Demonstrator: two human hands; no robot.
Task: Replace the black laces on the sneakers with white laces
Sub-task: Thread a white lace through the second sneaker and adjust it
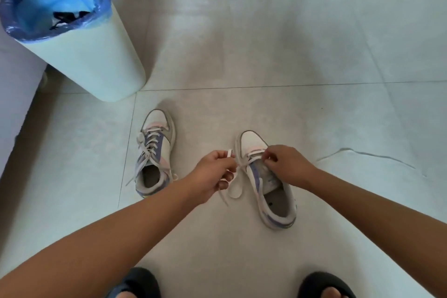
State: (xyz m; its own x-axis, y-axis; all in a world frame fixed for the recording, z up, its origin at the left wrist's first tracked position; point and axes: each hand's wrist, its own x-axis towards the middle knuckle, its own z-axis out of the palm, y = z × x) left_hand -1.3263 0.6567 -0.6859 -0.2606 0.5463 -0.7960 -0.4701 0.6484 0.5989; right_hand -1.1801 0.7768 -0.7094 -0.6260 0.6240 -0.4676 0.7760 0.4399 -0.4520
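- Head view: we find two sneakers on the tiled floor (314,55). The left sneaker (154,152) already carries white laces through its eyelets, loose ends trailing at its sides.
- The right sneaker (266,181) is part-laced; only its lower eyelets appear threaded, as far as we can see.
- The left hand (215,172) pinches a white lace (229,152) beside the shoe, the slack hanging to the floor.
- The right hand (283,164) has its fingers curled at the eyelets, apparently pinching the lace there.
- A dark tangle (67,19), likely the black laces, lies in the lined bin (84,55).
- We judge the work well advanced: the upper eyelets on the right shoe remain to be laced.
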